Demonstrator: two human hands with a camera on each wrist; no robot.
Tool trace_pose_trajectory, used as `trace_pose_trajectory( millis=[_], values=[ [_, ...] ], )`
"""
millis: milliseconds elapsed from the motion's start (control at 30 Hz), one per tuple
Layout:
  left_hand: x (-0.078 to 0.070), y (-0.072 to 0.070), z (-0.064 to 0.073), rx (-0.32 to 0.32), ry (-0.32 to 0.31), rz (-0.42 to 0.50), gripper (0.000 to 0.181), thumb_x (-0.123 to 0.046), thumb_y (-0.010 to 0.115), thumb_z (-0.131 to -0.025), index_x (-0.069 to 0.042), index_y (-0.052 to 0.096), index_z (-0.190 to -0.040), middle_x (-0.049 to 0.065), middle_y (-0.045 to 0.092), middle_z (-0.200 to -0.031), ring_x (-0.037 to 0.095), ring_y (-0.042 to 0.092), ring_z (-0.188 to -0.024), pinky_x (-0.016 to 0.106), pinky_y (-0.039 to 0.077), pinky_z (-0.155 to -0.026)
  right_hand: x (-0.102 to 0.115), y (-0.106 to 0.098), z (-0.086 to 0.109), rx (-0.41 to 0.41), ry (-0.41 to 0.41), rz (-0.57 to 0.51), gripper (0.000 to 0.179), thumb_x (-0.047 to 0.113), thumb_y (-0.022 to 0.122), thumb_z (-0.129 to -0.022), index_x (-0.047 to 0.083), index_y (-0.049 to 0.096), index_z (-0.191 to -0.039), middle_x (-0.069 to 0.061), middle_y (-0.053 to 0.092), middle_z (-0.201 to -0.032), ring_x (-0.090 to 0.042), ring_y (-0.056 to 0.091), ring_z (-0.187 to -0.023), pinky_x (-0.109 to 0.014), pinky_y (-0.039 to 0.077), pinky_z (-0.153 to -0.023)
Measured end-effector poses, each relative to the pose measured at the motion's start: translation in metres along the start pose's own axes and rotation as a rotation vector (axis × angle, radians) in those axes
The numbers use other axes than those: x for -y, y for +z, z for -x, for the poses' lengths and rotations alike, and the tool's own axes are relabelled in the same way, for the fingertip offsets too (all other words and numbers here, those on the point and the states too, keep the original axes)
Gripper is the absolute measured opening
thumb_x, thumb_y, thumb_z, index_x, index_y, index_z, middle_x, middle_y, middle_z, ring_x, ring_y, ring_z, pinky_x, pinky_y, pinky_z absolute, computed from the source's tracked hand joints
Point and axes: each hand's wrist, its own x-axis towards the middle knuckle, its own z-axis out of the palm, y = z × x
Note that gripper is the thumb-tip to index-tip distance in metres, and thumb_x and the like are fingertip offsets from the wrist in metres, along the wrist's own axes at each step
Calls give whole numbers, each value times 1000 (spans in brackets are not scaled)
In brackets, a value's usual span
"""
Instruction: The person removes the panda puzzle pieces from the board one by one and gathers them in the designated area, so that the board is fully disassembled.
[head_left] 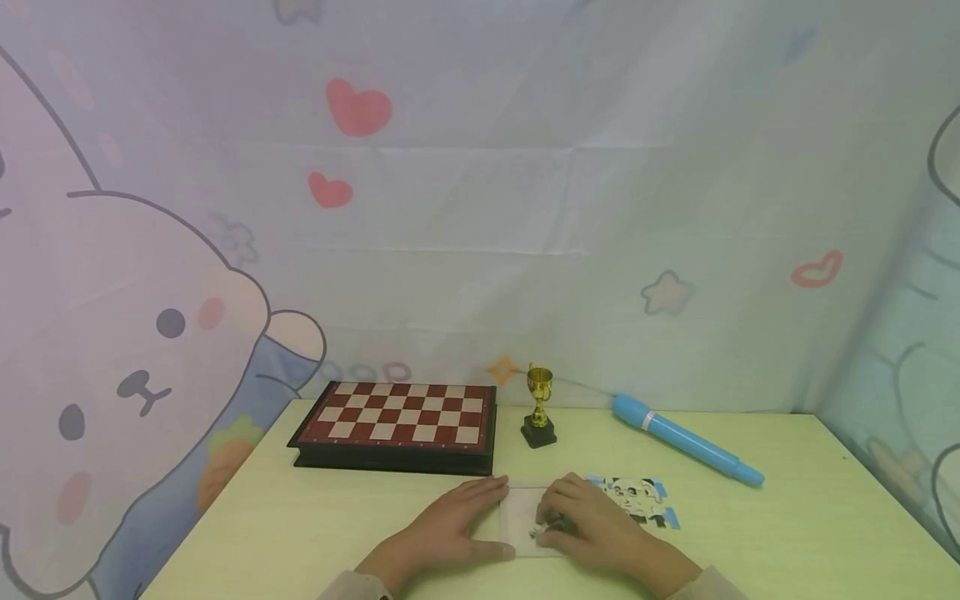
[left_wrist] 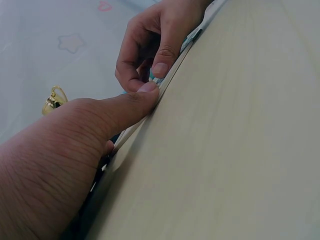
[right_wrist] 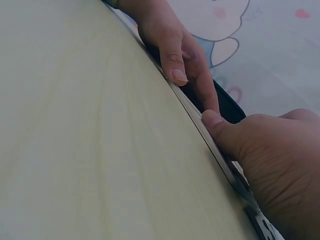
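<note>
A thin white puzzle board (head_left: 517, 508) lies on the table in front of the person. The left hand (head_left: 457, 523) rests at its left edge, fingers and thumb fairly straight and spread, with the thumb (left_wrist: 132, 102) on the near rim. Over the board's right part, the right hand (head_left: 592, 527) has its fingers curled and pinches a small puzzle piece (head_left: 557, 523), mostly hidden by the fingers. In the left wrist view a bit of teal shows between its fingertips. Joined puzzle pieces (head_left: 637, 497) with a cartoon face and blue edges lie just right of the right hand.
A red and white chessboard box (head_left: 405, 417) stands at the back left. Behind the puzzle board is a small gold trophy cup (head_left: 539, 400) on a black base. A blue pen-shaped tube (head_left: 690, 442) lies at the back right. A printed curtain (head_left: 480, 208) hangs behind the table.
</note>
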Motion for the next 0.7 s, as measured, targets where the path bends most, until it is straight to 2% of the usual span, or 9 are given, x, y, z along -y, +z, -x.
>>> trace_pose_trajectory(
  millis=[233, 367, 500, 700],
  values=[
    [-2, -1, 0, 2, 1, -8, 86, -72, 56, -88, -20, 42, -155, -8, 32, -162, 24, 31, -148, 56, 30, -117, 2, 0, 1, 47, 56, -7, 18, 40, 72, -93, 28, 62, -102, 22, 56, -101, 0, 48, -98, -27, 50, -86],
    [-2, -1, 1, 2, -3, 5, 86, -73, 56, -88, -20, 42, -155, -9, 31, -162, 24, 30, -149, 57, 29, -118, 1, 1, 1, 40, 67, 1, 20, 43, 70, -93, 29, 63, -105, 23, 57, -102, 0, 47, -100, -28, 50, -87],
    [-1, -1, 1, -4, 1, -1, 86, -73, 57, -88, -20, 42, -155, -8, 32, -162, 25, 31, -148, 57, 30, -117, 1, 0, 2, 22, 31, 1, 22, 41, 70, -93, 27, 67, -111, 23, 61, -107, -1, 46, -98, -26, 48, -85],
    [-2, 0, 1, 5, -24, 16, 87, -74, 57, -87, -22, 42, -155, -11, 31, -162, 22, 30, -149, 56, 29, -118, 2, -2, 1, 41, -35, -70, 20, 29, 68, -97, 23, 68, -116, 17, 61, -112, -3, 49, -100, -23, 50, -84]
  ],
)
